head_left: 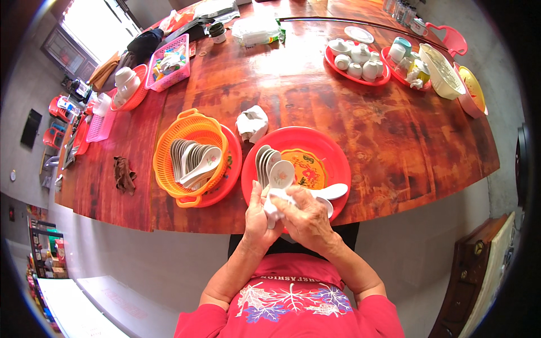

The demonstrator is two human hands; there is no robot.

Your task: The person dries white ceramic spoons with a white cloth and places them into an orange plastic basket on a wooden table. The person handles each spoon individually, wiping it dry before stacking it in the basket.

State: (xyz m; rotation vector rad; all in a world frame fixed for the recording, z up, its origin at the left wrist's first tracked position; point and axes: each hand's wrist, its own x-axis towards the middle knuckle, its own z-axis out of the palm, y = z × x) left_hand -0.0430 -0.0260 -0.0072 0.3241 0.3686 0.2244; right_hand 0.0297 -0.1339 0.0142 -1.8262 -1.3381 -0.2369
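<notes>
My left hand (256,217) holds a white ceramic soup spoon (280,173) upright by its handle, over the near rim of a red round plate (332,155). My right hand (307,217) presses a white cloth (276,200) against that spoon's handle. A row of white spoons (264,160) leans on the plate's left side, and another white spoon (332,191) lies on the plate near my right hand. To the left an orange plastic basket (186,127), filled with several white spoons (194,160), sits on a second red plate (231,169).
A crumpled white cloth (252,123) lies behind the plates. A brown rag (124,174) lies at the left on the long wooden table (394,141). Red trays of white teaware (355,59) stand far right, with bowls (442,70), a pink basket (169,62) and chairs beyond.
</notes>
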